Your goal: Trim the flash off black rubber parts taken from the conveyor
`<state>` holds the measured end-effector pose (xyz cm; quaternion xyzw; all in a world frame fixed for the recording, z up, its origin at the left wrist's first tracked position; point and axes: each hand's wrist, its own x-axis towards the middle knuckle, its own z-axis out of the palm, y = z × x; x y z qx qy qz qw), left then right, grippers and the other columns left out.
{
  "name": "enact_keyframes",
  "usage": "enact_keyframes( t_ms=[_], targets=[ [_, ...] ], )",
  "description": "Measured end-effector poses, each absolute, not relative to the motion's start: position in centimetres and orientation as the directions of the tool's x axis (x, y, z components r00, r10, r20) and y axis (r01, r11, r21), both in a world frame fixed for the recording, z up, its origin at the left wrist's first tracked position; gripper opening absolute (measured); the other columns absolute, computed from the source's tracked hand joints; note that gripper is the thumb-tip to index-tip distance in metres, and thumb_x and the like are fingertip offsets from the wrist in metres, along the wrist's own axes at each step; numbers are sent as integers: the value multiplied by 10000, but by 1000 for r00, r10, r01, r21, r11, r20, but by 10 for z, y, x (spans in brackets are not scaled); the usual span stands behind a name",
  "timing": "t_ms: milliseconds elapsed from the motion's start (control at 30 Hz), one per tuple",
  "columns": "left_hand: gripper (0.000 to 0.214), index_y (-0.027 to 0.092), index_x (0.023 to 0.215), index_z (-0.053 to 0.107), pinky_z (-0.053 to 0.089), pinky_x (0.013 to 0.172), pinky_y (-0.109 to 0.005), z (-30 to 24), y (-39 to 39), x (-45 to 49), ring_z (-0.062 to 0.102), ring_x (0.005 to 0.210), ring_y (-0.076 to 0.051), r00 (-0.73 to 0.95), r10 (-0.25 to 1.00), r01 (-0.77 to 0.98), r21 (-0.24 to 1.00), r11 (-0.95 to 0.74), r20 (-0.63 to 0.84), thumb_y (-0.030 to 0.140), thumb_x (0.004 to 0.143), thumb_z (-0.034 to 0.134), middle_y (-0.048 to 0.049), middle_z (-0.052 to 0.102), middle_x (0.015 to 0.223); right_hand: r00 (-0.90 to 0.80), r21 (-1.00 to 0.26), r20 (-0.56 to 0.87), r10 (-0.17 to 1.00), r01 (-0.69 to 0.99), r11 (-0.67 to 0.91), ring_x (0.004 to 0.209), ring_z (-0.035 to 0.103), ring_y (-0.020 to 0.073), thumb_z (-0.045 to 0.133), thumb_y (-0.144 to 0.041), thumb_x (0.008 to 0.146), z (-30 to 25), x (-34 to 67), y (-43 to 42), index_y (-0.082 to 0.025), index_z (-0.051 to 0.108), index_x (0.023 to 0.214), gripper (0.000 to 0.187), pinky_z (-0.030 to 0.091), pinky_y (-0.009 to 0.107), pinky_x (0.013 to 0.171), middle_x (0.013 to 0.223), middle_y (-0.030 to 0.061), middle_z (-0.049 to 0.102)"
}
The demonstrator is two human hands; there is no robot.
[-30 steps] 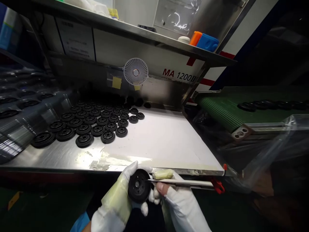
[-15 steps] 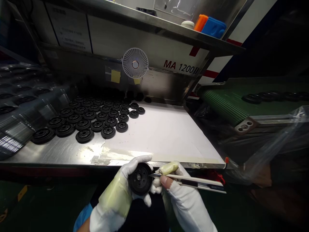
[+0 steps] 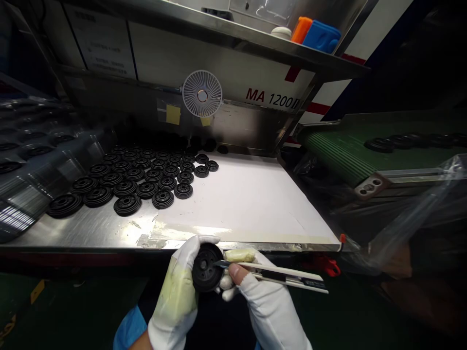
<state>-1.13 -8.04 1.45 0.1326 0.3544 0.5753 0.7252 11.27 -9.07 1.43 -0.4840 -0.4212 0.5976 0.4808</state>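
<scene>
In my gloved left hand [image 3: 178, 287] is a round black plastic wheel [image 3: 205, 277], gripped by its rim with its hollow face turned toward me. My right hand [image 3: 251, 287], in a white glove with the thumb tip bare, is closed around a white utility knife [image 3: 288, 278]. The knife's blade points left and reaches over the wheel's face near its hub; whether the tip touches the plastic I cannot tell. Both hands are just in front of the table's near edge. Beyond them, several similar black wheels [image 3: 147, 190] lie in rows on the left half of the table.
White paper [image 3: 251, 204] is taped over the metal table. Clear plastic trays [image 3: 40, 160] with black wheels stand at left. A small fan [image 3: 202, 95] hangs under the metal shelf [image 3: 233, 36]. A green conveyor [image 3: 339, 155] carrying black parts is at right; a red-handled tool [image 3: 326, 265] hangs below the table edge.
Both hands have shifted slightly left with the wheel and the knife. The wheel has tilted a little, and the blade now reaches further over its face, closer to the hub.
</scene>
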Motion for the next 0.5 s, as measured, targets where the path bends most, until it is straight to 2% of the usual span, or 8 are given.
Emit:
enact_keyframes(
  t_ms=[100, 233, 367, 500],
  targets=[
    [215, 200, 800, 674, 473, 517, -276, 13, -79, -11, 586, 586, -191, 43, 944, -573, 766, 291, -327, 189, 792, 459, -55, 673, 711, -66, -969, -173, 983, -169, -182, 535, 576, 111, 619, -368, 799, 11, 113, -91, -152, 585, 820, 220, 485, 245, 541, 622, 7, 631],
    [203, 199, 797, 674, 495, 639, -290, 14, -79, -13, 610, 750, -221, -98, 966, -366, 912, 187, -238, 143, 735, 490, -59, 670, 779, -49, -974, -175, 983, -139, -181, 531, 574, 104, 631, -376, 788, 8, 114, -92, -152, 586, 828, 233, 491, 234, 531, 622, 2, 627],
    [219, 206, 797, 664, 492, 604, -315, 20, -79, -13, 610, 737, -240, -80, 979, -251, 955, 161, -186, 119, 683, 498, -56, 669, 752, -37, -978, -171, 985, -114, -175, 519, 573, 99, 619, -379, 797, 8, 113, -92, -158, 585, 829, 225, 496, 228, 522, 615, -5, 623],
    [180, 202, 730, 667, 485, 618, -314, 20, -79, -11, 606, 747, -250, -129, 986, -261, 963, 71, -108, 112, 664, 526, -65, 662, 728, -28, -984, -160, 987, -77, -162, 505, 571, 95, 600, -376, 811, 10, 111, -92, -160, 582, 799, 217, 500, 223, 519, 592, -8, 618]
  ],
)
